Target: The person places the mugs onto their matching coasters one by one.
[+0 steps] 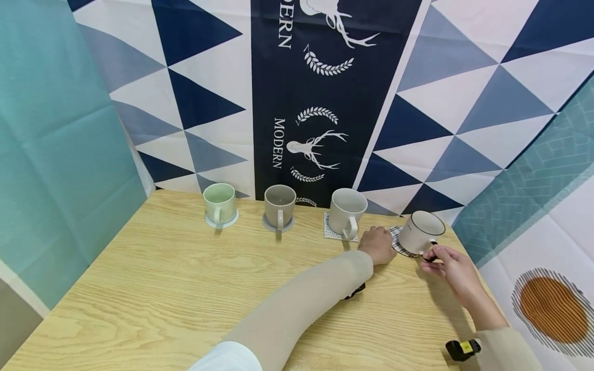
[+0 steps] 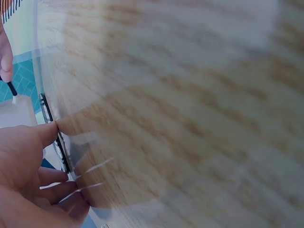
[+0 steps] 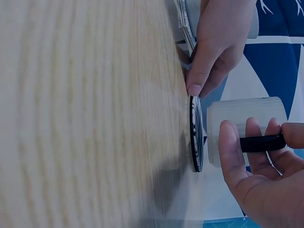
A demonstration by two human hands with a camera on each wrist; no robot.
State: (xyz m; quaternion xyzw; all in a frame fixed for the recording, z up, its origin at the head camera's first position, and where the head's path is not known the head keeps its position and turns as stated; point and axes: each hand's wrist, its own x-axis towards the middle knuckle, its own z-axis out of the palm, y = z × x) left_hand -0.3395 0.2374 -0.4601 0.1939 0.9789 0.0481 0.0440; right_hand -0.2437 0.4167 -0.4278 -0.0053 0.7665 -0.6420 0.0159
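Leftmost, well away from the black-rimmed mug (image 1: 421, 232), a green mug (image 1: 219, 203), a grey mug (image 1: 280, 205) and a white mug (image 1: 347, 212) line the back of the wooden table (image 1: 185, 288), each on its own coaster.

Left hand (image 1: 377, 245): sleeved forearm reaches across the table, hand lying just left of the black-rimmed mug, thumb and fingertips pinching the edge of the checked coaster (image 1: 398, 242) under it.

Right hand (image 1: 449, 265): just right of the mug, fingers curled round its black handle (image 3: 262, 143). Mug appears slightly tilted, whether it touches the coaster I cannot tell.

Table's right edge runs close beside this mug; broad bare wood lies in front of it.
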